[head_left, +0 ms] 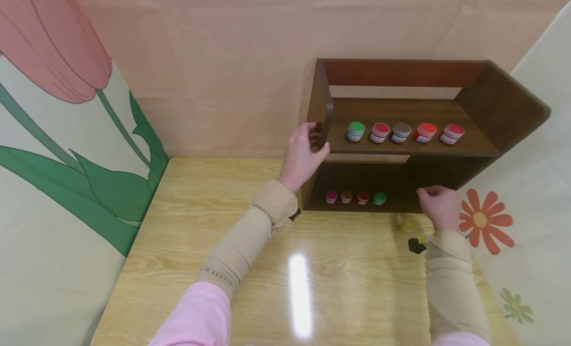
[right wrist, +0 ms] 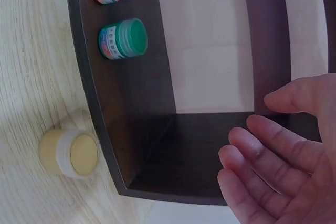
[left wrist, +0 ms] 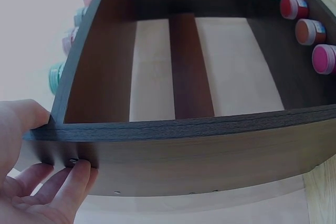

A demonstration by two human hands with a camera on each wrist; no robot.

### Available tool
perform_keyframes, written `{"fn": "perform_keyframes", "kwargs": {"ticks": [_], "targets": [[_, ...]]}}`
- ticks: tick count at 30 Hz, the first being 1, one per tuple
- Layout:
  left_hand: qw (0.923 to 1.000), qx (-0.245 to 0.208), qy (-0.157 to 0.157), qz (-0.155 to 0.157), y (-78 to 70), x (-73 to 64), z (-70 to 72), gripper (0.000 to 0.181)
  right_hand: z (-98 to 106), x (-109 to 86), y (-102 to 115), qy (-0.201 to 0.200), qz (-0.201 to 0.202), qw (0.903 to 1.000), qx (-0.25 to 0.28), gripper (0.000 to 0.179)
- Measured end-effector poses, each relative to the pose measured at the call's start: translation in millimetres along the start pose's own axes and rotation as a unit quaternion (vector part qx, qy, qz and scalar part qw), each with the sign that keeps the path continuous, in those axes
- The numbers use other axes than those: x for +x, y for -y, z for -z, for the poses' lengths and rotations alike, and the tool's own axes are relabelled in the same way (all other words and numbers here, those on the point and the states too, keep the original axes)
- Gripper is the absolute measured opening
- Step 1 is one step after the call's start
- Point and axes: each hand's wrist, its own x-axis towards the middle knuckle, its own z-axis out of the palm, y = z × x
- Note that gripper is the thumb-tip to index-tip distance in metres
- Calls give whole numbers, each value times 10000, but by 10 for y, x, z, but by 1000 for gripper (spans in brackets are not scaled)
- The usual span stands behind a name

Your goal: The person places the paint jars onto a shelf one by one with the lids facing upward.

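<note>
My left hand (head_left: 301,160) holds the left side panel of a dark brown wooden shelf unit (head_left: 392,108). In the left wrist view its thumb lies at the front edge and its fingers against the outer face of the side panel (left wrist: 184,163). My right hand (right wrist: 286,163) hovers before the lower right compartment, fingers loosely bent, nothing in them. A yellow paint jar (right wrist: 58,153) stands on the table just in front of the unit, below that hand. Along the lower board stand small jars, with a green jar (head_left: 379,199) nearest the right hand.
The upper board carries several jars, among them a green-lidded jar (head_left: 355,131) at the left and a red-lidded jar (head_left: 452,134) at the right. The wooden table (head_left: 214,187) extends left and forward. A fabric backdrop (head_left: 232,73) hangs behind; a flower-printed sheet (head_left: 526,162) borders the right.
</note>
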Motion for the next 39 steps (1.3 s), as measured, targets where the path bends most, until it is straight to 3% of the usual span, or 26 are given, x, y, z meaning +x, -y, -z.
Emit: {"fn": "perform_keyframes", "kwargs": {"ticks": [6, 11, 19, 29, 39], "targets": [[10000, 48, -2, 13, -15, -3, 13, 45, 82, -78, -64, 36, 4, 10000, -49, 48], [10000, -12, -14, 21, -29, -9, 21, 45, 133, -141, -144, 320, 34, 9994, -135, 52], [10000, -40, -20, 50, -40, -14, 21, 44, 158, -207, -313, 962, 400, 9942, -271, 49], [10000, -53, -9, 63, -36, -15, 20, 44, 30, -234, -594, 1524, 873, 9834, -463, 37], [10000, -82, -36, 18, -25, -13, 30, 44, -98, -310, -723, 1930, 500, 9779, -631, 46]]}}
